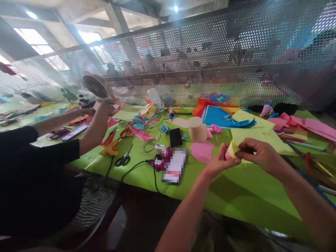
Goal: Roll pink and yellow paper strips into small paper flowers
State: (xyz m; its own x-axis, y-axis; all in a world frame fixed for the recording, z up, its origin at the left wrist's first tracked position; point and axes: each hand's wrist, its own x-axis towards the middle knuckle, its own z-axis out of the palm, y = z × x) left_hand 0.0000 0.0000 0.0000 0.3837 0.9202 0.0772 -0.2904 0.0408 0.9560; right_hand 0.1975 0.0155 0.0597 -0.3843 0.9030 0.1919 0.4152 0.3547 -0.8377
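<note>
My left hand (220,162) is closed around the pink lower part of a small pink and yellow paper piece (232,149). From the other side, my right hand (256,151) pinches the yellow paper wrapped around it. Both hands are above the green tabletop, near sheets of yellow paper (262,138). A pink paper sheet (202,151) lies to the left of my hands, with a round beige container (197,129) behind it. Parts of the paper piece are hidden behind my fingers.
Scissors (124,157), a dark phone (175,137), a phone with a lit screen (175,166) and a purple power strip (161,160) with cables lie to the left. Blue sheets (217,117) lie behind. A co-worker's arms (93,129) reach over the table. A perforated metal screen (196,63) stands behind.
</note>
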